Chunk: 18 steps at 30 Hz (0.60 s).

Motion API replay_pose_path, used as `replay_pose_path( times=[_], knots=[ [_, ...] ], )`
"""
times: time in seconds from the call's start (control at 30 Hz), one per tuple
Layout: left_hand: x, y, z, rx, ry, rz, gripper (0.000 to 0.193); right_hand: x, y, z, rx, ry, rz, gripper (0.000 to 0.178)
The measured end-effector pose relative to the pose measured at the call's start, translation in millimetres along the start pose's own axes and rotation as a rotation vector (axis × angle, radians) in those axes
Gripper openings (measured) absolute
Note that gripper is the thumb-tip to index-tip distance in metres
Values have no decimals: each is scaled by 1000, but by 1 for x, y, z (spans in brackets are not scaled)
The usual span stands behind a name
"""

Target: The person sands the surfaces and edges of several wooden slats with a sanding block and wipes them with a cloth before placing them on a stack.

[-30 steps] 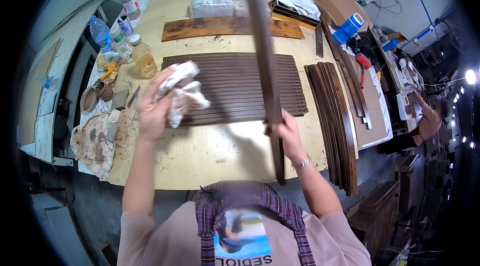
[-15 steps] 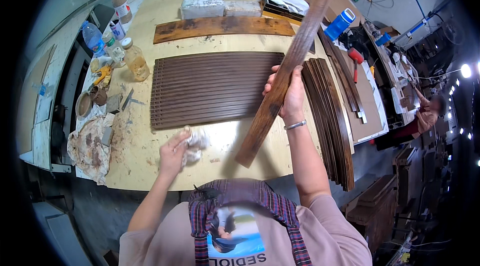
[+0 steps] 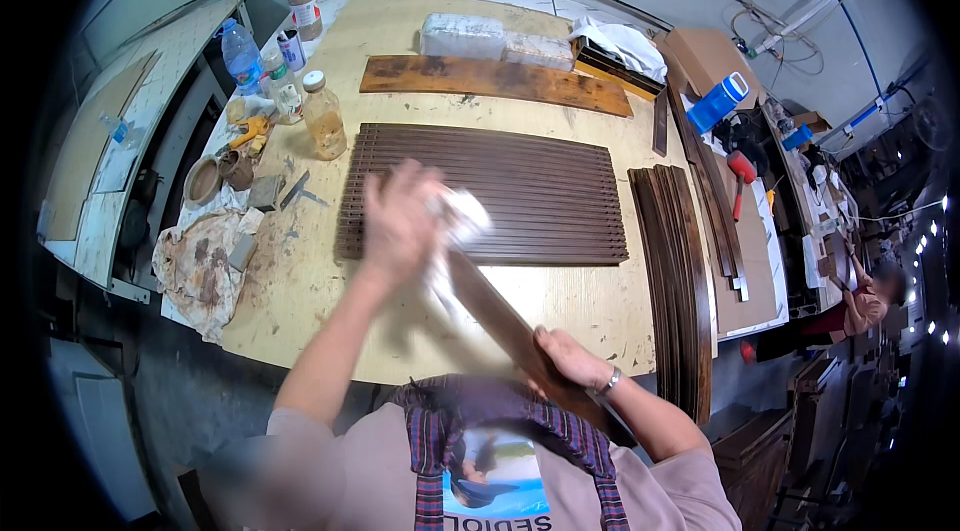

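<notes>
My right hand (image 3: 578,359) grips a dark brown wooden board (image 3: 492,311) near its lower end, thumb on top. The board slants from my body up and left over the table. At its far end my left hand (image 3: 396,221), smeared by motion, is closed on a crumpled white cloth (image 3: 463,219). That cloth covers the board's tip. Behind them, dark brown slats (image 3: 530,199) lie side by side in a flat row on the table. More long dark slats (image 3: 672,281) are stacked to the right.
A stained brown plank (image 3: 490,84) and wrapped blocks (image 3: 462,35) lie at the back. On the left stand bottles, a jar (image 3: 324,118) of amber liquid and a stained rag (image 3: 200,266). Toward the right are a red mallet (image 3: 740,171), a blue bottle (image 3: 718,103) and another person (image 3: 862,309).
My right hand has lowered the board and swung it, so it now slants up to the left. My left hand has brought the cloth up onto the board's far end.
</notes>
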<state>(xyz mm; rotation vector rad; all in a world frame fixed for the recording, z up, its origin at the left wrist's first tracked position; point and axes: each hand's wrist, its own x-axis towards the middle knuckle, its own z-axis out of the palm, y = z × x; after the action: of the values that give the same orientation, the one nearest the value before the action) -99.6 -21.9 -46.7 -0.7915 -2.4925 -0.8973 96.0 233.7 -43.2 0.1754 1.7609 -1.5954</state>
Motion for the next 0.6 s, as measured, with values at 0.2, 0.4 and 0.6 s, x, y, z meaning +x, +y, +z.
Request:
replay_pose_path(
  times=[0.2, 0.4, 0.6],
  knots=[
    [3, -73, -50, -841, 256, -863, 31, -12, 55, 12, -125, 118, -153, 72],
    [-37, 62, -4, -1795, 64, -884, 11, 3, 28, 32, 408, 43, 25, 41],
    [-8, -19, -13, -1485, 323, -764, 18, -5, 20, 43, 231, 125, -125, 34]
  ],
)
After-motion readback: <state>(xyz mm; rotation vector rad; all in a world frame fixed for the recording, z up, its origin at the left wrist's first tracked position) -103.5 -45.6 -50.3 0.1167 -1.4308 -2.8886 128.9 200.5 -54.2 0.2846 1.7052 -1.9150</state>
